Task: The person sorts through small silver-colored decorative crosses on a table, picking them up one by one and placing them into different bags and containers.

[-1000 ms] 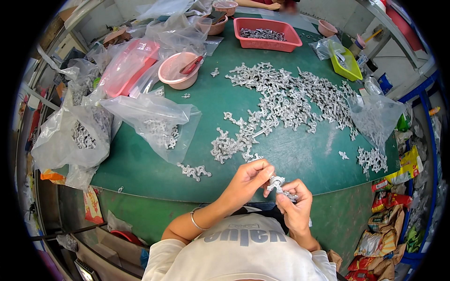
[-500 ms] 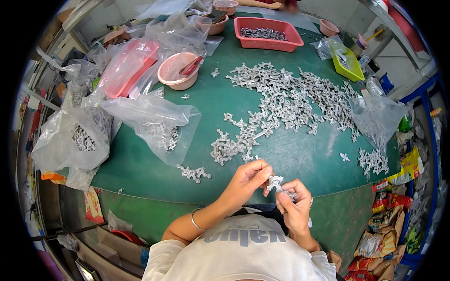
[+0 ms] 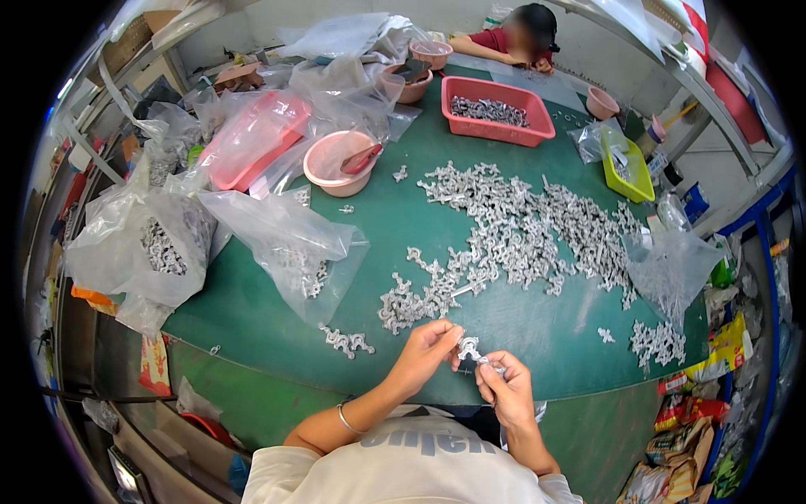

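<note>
Both hands barely shifted, left hand [image 3: 426,351] and right hand [image 3: 504,388] pinching one small silver part [image 3: 470,349], two pink bowls [image 3: 336,160] behind

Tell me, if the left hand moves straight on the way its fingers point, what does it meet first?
The left hand points rightward, so it probably first meets the small grey part pinched with the right hand.

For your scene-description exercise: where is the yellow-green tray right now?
In the head view, the yellow-green tray sits at the far right edge of the green table, right of the red basket of grey parts and just below a small pink bowl.
</note>
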{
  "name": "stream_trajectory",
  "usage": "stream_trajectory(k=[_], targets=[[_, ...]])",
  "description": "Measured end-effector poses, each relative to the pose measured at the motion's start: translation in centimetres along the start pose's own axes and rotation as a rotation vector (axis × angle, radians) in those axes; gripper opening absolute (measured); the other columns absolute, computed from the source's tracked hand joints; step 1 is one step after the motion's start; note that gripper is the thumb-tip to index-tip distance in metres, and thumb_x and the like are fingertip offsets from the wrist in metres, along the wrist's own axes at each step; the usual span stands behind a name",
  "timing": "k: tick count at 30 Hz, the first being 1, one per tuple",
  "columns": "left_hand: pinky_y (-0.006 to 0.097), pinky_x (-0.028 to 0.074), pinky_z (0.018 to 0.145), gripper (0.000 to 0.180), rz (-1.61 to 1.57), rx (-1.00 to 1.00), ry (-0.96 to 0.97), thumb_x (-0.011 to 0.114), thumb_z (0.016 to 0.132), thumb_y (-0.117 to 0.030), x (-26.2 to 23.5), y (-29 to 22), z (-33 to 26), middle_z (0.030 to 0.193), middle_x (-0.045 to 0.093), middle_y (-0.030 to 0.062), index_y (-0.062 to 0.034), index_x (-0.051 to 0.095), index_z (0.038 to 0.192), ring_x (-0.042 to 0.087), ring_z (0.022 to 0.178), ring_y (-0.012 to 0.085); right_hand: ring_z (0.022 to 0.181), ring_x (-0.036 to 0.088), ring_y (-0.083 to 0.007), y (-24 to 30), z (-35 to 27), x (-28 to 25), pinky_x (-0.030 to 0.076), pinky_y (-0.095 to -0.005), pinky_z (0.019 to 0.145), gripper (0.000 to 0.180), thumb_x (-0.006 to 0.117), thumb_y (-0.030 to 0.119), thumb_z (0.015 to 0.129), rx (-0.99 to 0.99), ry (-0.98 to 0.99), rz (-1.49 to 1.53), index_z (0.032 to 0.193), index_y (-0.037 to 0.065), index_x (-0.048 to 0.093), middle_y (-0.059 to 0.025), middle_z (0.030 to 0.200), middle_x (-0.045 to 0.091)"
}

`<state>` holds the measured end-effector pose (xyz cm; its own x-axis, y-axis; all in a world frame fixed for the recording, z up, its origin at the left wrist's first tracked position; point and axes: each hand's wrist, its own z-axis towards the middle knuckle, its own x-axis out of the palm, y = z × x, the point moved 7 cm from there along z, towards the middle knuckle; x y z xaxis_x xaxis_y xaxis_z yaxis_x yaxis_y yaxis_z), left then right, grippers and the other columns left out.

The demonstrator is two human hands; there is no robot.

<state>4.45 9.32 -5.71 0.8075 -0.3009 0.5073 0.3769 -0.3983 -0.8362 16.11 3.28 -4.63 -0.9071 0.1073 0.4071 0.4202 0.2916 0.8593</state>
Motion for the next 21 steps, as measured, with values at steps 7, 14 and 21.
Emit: stream_trajectory(k=[7,14,21], targets=[[0.024,0.043,0.055,0.021,0.052,-0.013,-0.030,0.047,0.089,-0.019,-1.1,0.5,1.5,0.070,0.052,0.0040,-0.0016,0.051,0.078,0.051,0.061,0.0105,0.042,0.036,-0.0047,0.6,2.4,-0.6,0.024,-0.0181,0.037,0.010,0.050,0.009,0.086,0.068,0.118,-0.178,0.088,0.000,0.051,-0.0067,0.066,0.052],[0.022,0.042,0.054,0.024,0.018,0.037,-0.064,0.046,0.090,-0.023,-0.5,-0.4,3.1,0.067,0.052,0.0020,-0.0042,0.050,0.076,0.051,0.056,0.0093,0.046,0.038,-0.0034,2.2,4.3,-1.3,0.026,-0.0168,0.040,0.010,0.053,0.010,0.085,0.094,0.144,-0.166,0.089,0.000,0.054,-0.0033,0.066,0.054],[0.026,0.045,0.058,0.024,-0.012,0.070,-0.027,0.045,0.090,-0.023,0.3,-1.7,4.1,0.073,0.053,0.0053,-0.0015,0.051,0.082,0.053,0.064,0.0127,0.047,0.039,-0.0028,4.4,5.4,-1.4,0.029,-0.0170,0.041,0.010,0.055,0.008,0.083,0.015,0.165,-0.248,0.088,0.000,0.055,-0.0027,0.065,0.054]])
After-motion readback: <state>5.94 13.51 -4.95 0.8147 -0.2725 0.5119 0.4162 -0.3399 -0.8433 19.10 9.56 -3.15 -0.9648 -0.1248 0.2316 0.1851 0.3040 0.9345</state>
